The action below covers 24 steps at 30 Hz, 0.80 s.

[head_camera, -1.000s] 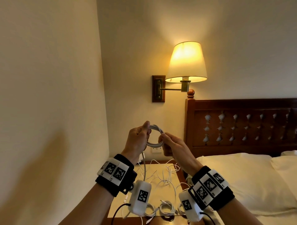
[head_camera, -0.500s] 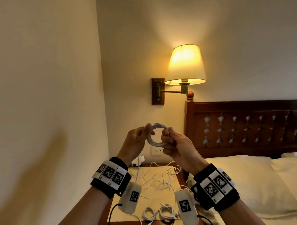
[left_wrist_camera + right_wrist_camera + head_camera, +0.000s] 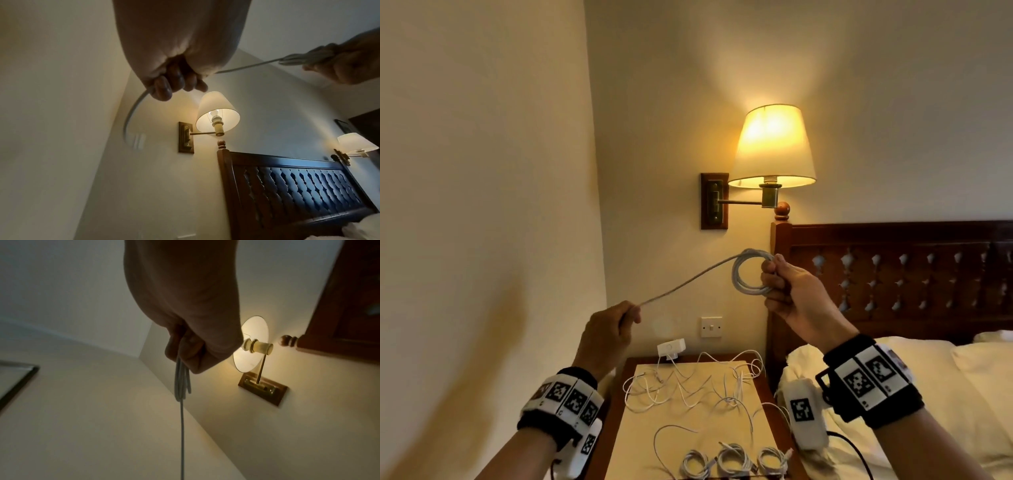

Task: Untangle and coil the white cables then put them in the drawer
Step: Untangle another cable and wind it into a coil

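White cable [image 3: 748,275], partly wound into a small coil, is held up in front of a cream wall. The right hand [image 3: 796,296] grips the coil, fingers curled around its right side. From the top of the coil a straight length runs down and left to the left hand [image 3: 607,330], whose curled fingers [image 3: 164,87] close around it; past that fist the loose end curves away, blurred. Below, on a wooden nightstand [image 3: 760,383] beside a bed [image 3: 945,377], more loose white cables [image 3: 688,387] lie tangled on a pale mat. Three coiled cables [image 3: 732,460] sit in a row at its near edge. A lit wall lamp [image 3: 772,147] glows above.
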### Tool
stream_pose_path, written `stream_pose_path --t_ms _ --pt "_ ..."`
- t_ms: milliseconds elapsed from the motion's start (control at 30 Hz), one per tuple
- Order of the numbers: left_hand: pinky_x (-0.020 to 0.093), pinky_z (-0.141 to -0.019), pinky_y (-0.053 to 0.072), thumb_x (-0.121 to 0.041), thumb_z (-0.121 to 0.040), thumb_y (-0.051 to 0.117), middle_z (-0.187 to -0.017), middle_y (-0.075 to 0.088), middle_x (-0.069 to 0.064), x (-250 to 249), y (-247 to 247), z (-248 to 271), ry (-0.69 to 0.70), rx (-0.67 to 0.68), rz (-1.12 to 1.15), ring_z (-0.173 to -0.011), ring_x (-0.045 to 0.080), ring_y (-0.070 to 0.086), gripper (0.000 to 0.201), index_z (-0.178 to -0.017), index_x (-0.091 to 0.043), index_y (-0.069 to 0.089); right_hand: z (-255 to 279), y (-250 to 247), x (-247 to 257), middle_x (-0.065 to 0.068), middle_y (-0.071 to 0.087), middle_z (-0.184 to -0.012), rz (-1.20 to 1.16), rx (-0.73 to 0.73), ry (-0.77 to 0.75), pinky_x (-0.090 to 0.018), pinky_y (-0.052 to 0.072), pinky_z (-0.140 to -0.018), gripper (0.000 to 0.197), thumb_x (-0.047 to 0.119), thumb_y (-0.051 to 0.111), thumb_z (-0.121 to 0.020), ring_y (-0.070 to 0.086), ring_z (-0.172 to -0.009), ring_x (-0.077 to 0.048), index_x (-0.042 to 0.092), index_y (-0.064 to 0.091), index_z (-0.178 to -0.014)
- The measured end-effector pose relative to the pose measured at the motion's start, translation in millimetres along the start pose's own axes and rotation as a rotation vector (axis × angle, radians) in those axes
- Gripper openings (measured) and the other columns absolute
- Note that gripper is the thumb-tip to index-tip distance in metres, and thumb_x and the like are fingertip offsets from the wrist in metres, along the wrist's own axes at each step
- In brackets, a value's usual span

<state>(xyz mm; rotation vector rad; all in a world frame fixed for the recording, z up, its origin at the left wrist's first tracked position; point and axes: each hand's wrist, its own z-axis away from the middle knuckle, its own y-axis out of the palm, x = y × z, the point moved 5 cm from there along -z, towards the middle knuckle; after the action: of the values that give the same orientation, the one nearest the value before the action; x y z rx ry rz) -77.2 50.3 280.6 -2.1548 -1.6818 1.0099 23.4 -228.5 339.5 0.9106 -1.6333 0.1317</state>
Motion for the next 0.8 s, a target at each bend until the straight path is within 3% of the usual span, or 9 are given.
stream_pose_path --t_ms 33,100,167,267,333,433,600,800 --pt "0.016 -0.056 0.038 -0.016 -0.097 0.051 -0.062 0.057 -0.012 -12 4 3 0.018 0.143 -0.036 -0.053 0.002 0.051 0.031 -0.07 -0.032 0.053 -2 2 0 0.003 0.041 -0.063 0.095 -0.011 -0.028 -0.019 0.026 -0.044 0.036 0.032 0.03 -0.106 0.028 -0.05 -0.008 0.015 0.053 -0.084" --pt "0.015 -0.059 0.038 -0.021 -0.097 0.052 -0.061 0.053 -0.015 -53 15 12 0.193 0.453 -0.046 -0.054 -0.001 0.05 0.031 -0.067 -0.031 0.052 -4 9 2 -0.003 0.053 -0.07 0.336 -0.023 -0.111 -0.02 0.03 -0.048 0.035 0.03 0.033 -0.106 0.034 -0.052 -0.008 0.012 0.057 -0.088" --pt "0.012 -0.056 0.036 -0.026 -0.098 0.051 -0.062 0.053 -0.015 -99 10 16 0.38 0.541 0.043 -0.055 0.001 0.051 0.027 -0.073 -0.025 0.058 -4 18 1 -0.008 0.065 -0.079 0.587 -0.01 -0.187 -0.019 0.033 -0.05 0.034 0.029 0.037 -0.104 0.04 -0.051 -0.006 0.008 0.061 -0.093" --pt "0.013 -0.051 0.034 -0.022 -0.098 0.052 -0.059 0.051 -0.015 -141 -13 0 0.451 0.37 0.241 -0.052 0.005 0.047 0.023 -0.076 -0.025 0.059 -1 30 -6 -0.006 0.071 -0.083 0.768 0.065 -0.216 -0.016 0.035 -0.05 0.034 0.028 0.04 -0.103 0.046 -0.051 -0.002 0.005 0.063 -0.096" --pt "0.009 -0.051 0.034 -0.017 -0.097 0.055 -0.057 0.049 -0.018 -151 -26 -14 0.456 0.217 0.264 -0.051 0.003 0.048 0.021 -0.079 -0.028 0.057 2 33 -11 0.001 0.067 -0.071 0.715 0.121 -0.164 -0.018 0.034 -0.049 0.033 0.027 0.04 -0.103 0.044 -0.052 -0.005 0.006 0.064 -0.095" --pt "0.007 -0.052 0.034 -0.019 -0.096 0.056 -0.059 0.05 -0.019 -150 -35 -28 0.45 0.07 0.221 -0.054 0.002 0.051 0.02 -0.078 -0.027 0.056 7 35 -13 -0.003 0.061 -0.067 0.608 0.174 -0.106 -0.021 0.031 -0.05 0.035 0.028 0.038 -0.104 0.04 -0.052 -0.009 0.008 0.064 -0.091" --pt "0.006 -0.053 0.033 -0.024 -0.096 0.055 -0.056 0.046 -0.022 -138 -32 -35 0.386 -0.048 0.154 -0.056 0.0 0.052 0.018 -0.078 -0.026 0.057 9 43 -13 0.001 0.05 -0.06 0.544 0.238 -0.056 -0.021 0.029 -0.048 0.038 0.03 0.033 -0.105 0.036 -0.05 -0.009 0.008 0.061 -0.091" --pt "0.009 -0.056 0.036 -0.03 -0.098 0.052 -0.062 0.051 -0.02 -128 -25 -40 0.351 -0.053 0.107 -0.057 0.004 0.053 0.019 -0.08 -0.026 0.056 9 45 -15 0.004 0.043 -0.06 0.514 0.274 0.055 -0.022 0.027 -0.048 0.036 0.033 0.032 -0.105 0.032 -0.052 -0.009 0.012 0.055 -0.087"
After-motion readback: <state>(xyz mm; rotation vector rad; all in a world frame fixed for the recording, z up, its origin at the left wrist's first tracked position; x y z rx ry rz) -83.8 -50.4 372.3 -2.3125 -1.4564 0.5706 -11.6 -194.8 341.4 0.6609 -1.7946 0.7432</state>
